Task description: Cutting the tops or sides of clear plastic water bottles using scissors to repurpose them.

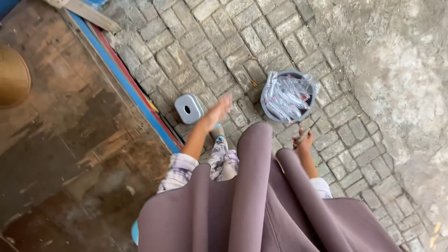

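Grey paving bricks [219, 51] cover the ground, and the person stands on them looking straight down past a mauve cloth [261, 205] that hangs from the head and hides most of the body.

The left hand [220, 110] is stretched forward and a little left on a bare forearm, the patterned sleeve pushed up near the elbow. Its fingers are spread and loose, holding nothing, and the hand is blurred. It hovers just right of a small grey plastic stool [188, 108] with 1 dark hole in its seat. The stool stands on the bricks beside the blue and red edge of a worn wooden platform [70, 140] on the left.

The right hand [304, 142] is held lower and nearer, the forearm coming out from under the cloth. Its fingers are closed round the handle of a knife [307, 132], whose thin blade points up and to the right toward a grey bucket [291, 74]. The bucket stands on the bricks just beyond that hand, filled with clear plastic packets [285, 97].

Rough concrete [401, 70] lies to the far right.
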